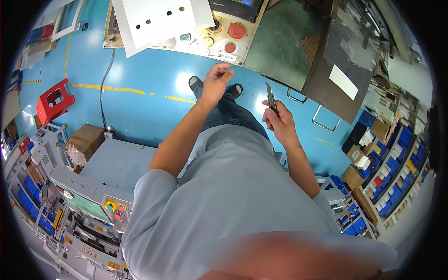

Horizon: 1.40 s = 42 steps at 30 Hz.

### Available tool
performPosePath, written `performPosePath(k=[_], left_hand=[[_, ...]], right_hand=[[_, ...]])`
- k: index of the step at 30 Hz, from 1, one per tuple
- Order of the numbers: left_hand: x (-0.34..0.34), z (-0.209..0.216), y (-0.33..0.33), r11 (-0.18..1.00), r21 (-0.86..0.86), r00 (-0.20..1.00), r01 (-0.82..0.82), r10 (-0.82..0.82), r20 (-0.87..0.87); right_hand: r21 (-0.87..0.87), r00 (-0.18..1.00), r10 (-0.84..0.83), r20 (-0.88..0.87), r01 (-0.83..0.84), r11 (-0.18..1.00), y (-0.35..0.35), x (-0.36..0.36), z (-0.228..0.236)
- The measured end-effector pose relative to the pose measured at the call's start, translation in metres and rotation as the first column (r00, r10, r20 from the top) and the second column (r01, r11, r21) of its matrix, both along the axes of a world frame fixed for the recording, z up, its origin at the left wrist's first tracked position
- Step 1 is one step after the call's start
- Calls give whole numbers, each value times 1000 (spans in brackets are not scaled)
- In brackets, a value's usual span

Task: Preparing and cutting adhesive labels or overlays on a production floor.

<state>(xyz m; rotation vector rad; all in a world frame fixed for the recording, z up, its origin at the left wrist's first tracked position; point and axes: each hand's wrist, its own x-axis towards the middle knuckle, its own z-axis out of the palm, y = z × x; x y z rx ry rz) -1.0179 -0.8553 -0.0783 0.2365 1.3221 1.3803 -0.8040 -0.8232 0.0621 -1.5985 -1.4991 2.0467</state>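
L hand (216,84): fingers curled in, thumb close; I can't tell if tips meet or pinch anything. Nr front edge of ctrl panel.
R hand (282,125): I have it clamped on cutter, thumb along the handle.
Cutter (271,99): in R hand, blade pointing fwd & slightly L, over blue floor (154,105), well apart from L hand.
Ctrl panel (244,45): ahead of L hand; I see lg red button (236,31) + sm. colored ones.
White sheet (156,30): on panel's L part, row of 4 holes.
Green table (280,46): R of panel.
Brown plate (322,77): R of green table, w/ white label (343,82).
Red stool (48,112): far L, on floor.
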Motion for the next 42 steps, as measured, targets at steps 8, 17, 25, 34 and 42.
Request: performPosePath(k=[8,17,25,34,42], left_hand=[[-7,10,8,995,12,995,102,-102,5],[-11,47,2,971,85,969,221,-229,92],[-25,123,-12,823,341,890,455,-408,-204],[-43,153,-16,807,212,787,552,-419,-454],[-47,162,-14,832,186,808,523,-414,-420]], right_hand=[[22,1000,-20,2,20,1000,-7,0,2],[18,998,-61,-23,62,998,-6,-12,0],[-256,866,-332,-373,248,934,18,-59,15],[13,903,-190,-386,211,977,32,-90,39],[109,884,-216,-415,284,952,30,-99,46]])
